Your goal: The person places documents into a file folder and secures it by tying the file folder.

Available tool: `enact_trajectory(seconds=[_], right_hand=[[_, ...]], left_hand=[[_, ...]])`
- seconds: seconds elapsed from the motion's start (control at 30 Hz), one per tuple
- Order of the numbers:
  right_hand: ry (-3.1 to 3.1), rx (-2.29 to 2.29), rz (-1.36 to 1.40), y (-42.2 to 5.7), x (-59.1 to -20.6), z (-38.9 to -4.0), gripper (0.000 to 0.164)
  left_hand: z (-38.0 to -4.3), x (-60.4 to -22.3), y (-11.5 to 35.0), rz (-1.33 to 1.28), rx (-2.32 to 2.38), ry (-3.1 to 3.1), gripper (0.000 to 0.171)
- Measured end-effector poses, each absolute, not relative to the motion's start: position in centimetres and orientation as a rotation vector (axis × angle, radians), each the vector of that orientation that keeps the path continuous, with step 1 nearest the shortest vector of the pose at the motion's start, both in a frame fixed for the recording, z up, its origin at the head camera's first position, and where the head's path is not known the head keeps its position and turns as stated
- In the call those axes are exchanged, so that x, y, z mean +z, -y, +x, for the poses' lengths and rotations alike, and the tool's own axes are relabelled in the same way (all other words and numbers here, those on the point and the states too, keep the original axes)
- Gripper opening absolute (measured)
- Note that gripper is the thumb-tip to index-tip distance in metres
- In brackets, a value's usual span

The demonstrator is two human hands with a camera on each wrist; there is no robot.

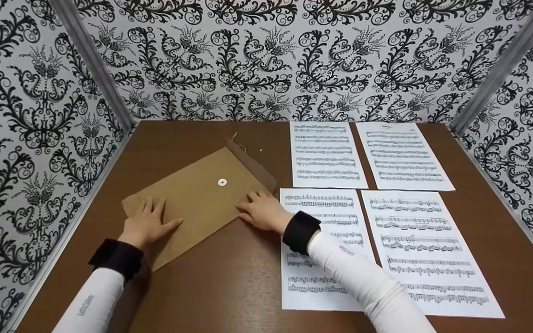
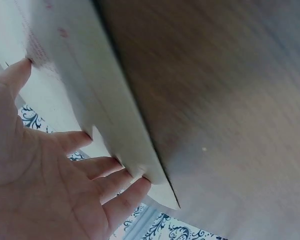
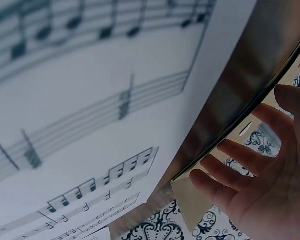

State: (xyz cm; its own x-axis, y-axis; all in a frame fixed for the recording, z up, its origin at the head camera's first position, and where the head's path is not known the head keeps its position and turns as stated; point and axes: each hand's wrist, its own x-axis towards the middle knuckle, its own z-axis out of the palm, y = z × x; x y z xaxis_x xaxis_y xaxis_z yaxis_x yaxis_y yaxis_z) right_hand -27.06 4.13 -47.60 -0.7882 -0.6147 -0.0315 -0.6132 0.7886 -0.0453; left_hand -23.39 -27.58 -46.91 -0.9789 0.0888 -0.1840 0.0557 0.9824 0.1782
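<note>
A brown paper envelope point(image 1: 201, 203) lies at a slant on the table, its flap point(image 1: 252, 162) folded out at the upper right. A white round button point(image 1: 222, 182) sits on its face, and a thin string point(image 1: 235, 136) trails from the flap. My left hand point(image 1: 145, 223) rests on the envelope's left end, fingers spread; in the left wrist view its fingertips point(image 2: 121, 162) touch the paper. On the lower right edge, near the flap, my right hand point(image 1: 263, 212) lies with fingers lightly bent. Its fingertips point(image 3: 200, 175) meet the envelope in the right wrist view.
Right of the envelope, sheets of printed music lie in two rows: an upper left sheet point(image 1: 326, 155), an upper right one point(image 1: 405, 157), a lower left one point(image 1: 315, 300) beneath my right forearm, and a lower right one point(image 1: 428, 249). Patterned walls point(image 1: 266, 60) enclose the brown table point(image 1: 220, 286).
</note>
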Motion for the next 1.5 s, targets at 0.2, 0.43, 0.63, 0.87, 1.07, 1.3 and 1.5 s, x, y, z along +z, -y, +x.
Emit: enact_trajectory(seconds=[0.2,0.43,0.63,0.87,1.07,1.3,1.5], right_hand=[[-2.892,-0.057,-1.042,-4.1,-47.6,-25.9,0.045],[-2.857,-0.075,-1.069,-4.0,-47.4,-24.5,0.049],[-2.836,-0.050,-1.078,-3.9,-47.5,-23.7,0.051],[-2.833,-0.052,-1.082,-3.7,-47.7,-22.5,0.054],[-2.844,-0.031,-1.095,-3.3,-47.9,-21.6,0.055],[-2.863,0.029,-1.132,-2.7,-48.1,-20.4,0.057],[-2.865,0.055,-1.162,-2.3,-48.2,-19.4,0.059]], left_hand=[[-24.4,-46.8,27.9,0.088,0.241,-2.930,0.097],[-25.8,-46.2,27.8,0.063,0.218,-2.909,0.099],[-27.1,-46.2,28.0,0.050,0.251,-2.912,0.108],[-27.9,-46.2,27.7,0.021,0.291,-2.900,0.107],[-29.0,-46.6,27.3,0.011,0.280,-2.887,0.105],[-29.6,-46.2,26.4,-0.004,0.302,-2.845,0.109],[-30.1,-46.2,26.5,0.001,0.304,-2.857,0.110]])
